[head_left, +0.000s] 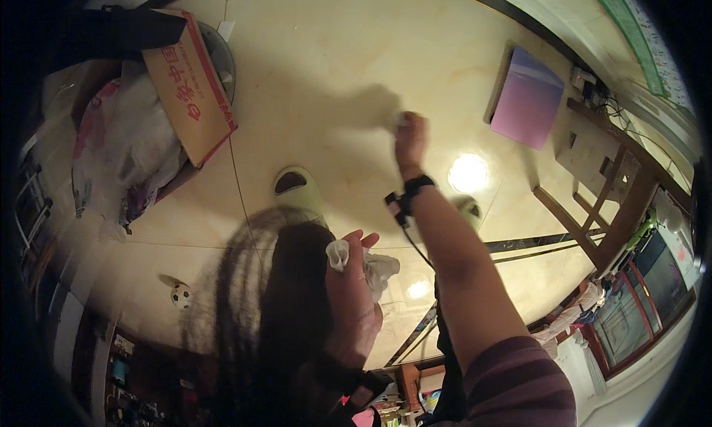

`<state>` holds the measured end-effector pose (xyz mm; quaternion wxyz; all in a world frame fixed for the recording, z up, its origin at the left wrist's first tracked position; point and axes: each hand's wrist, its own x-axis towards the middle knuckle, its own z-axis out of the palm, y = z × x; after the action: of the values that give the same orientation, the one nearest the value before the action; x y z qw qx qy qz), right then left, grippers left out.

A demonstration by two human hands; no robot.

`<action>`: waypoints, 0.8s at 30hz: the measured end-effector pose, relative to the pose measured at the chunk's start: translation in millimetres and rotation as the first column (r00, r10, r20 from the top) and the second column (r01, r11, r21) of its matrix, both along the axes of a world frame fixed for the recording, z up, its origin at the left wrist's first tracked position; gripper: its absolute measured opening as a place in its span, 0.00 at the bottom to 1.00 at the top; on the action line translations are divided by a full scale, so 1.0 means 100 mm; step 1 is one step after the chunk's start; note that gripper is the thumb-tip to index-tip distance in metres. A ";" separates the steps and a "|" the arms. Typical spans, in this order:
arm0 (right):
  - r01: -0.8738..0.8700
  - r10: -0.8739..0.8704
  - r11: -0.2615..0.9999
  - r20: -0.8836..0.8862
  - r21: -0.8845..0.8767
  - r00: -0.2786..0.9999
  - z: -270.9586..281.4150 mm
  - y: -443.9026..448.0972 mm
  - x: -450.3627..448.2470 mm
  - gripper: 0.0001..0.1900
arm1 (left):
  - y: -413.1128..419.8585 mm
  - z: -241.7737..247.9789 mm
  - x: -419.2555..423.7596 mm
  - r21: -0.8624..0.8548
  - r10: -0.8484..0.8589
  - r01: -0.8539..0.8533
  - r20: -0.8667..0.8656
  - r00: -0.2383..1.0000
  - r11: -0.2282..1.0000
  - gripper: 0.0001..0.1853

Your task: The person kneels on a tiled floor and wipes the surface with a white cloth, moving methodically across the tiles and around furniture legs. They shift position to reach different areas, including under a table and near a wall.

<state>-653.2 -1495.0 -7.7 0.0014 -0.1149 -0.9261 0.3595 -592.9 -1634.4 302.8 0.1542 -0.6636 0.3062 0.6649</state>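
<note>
Low in the middle, my left hand (351, 299) grips a crumpled white tissue or thin cloth (381, 274), with one end poking out above the thumb. My right hand (411, 140) reaches out over the tiled floor (345, 54), its fingers curled and blurred by motion. Something small and pale shows at its fingertips, but I cannot make out what it is or whether it is held. A wristband with a small device (403, 202) and cable circles my right wrist. Dark hair partly covers the area left of my left hand.
At left stands an open cardboard box (186, 93) with plastic bags (130, 132), beside a grey bin (227, 60). A pink-purple box (528, 99) and wooden furniture legs (567, 221) are at right. Pale green slippers (306, 196) are below me; a small toy football (181, 296) lies lower left.
</note>
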 end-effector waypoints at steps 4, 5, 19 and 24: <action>0.532 -0.555 0.804 0.012 0.264 0.832 -0.26 1.22 -0.33 0.15 | -0.19 0.02 -0.22 0.034 -0.042 0.044 -0.056 0.998 0.998 0.20; 0.592 -0.627 0.772 0.125 0.232 0.769 -0.15 1.14 -0.46 0.18 | -0.26 -0.02 -0.25 0.006 -0.054 0.055 -0.047 0.997 0.998 0.20; 0.290 -0.317 0.933 -0.106 -0.215 0.943 -0.18 -0.20 -1.07 0.18 | -1.10 -2.07 -0.87 -0.573 -0.599 0.432 -0.132 0.790 0.696 0.20; 0.179 -0.156 0.969 -0.138 0.169 0.978 -0.47 -0.10 -1.56 0.11 | -1.04 -2.35 -1.45 -0.531 -0.866 0.845 0.388 0.315 0.070 0.49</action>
<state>-808.8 -1504.8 -54.3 0.0998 -0.1697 -0.9398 0.2793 -738.2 -1738.8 67.8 0.2644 -0.3500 0.8475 0.2989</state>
